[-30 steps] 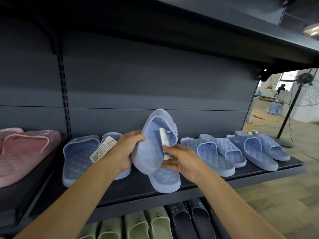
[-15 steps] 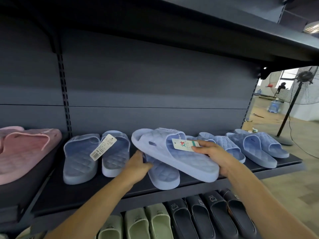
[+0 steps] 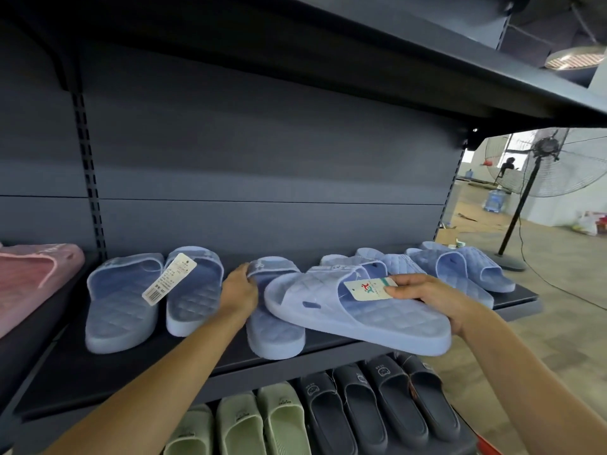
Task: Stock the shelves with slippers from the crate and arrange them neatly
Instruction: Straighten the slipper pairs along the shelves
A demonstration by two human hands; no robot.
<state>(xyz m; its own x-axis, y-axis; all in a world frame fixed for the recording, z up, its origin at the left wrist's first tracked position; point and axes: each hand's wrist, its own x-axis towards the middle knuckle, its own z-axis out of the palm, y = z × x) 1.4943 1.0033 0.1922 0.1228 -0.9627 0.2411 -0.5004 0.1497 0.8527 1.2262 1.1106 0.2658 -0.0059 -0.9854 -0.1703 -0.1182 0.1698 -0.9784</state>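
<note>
My right hand (image 3: 430,298) grips a light blue quilted slipper (image 3: 328,307) by its right side, thumb on its white tag (image 3: 368,288), holding it sideways just above the dark shelf (image 3: 108,366). My left hand (image 3: 239,290) holds the strap of a second blue slipper (image 3: 274,330) that lies on the shelf, toe toward the back. A tagged blue pair (image 3: 151,297) lies to the left. More blue slippers (image 3: 460,270) lie to the right, partly hidden behind the held one.
Pink slippers (image 3: 33,277) lie on the adjoining shelf at far left. The lower shelf carries green slippers (image 3: 249,421) and dark navy slippers (image 3: 377,405). A standing fan (image 3: 538,178) and open floor are at the right. An upper shelf overhangs.
The slipper held upright in both hands was turned flat; my right hand now holds it alone by the tag side. My left hand moved to the slipper on the shelf and slid it back.
</note>
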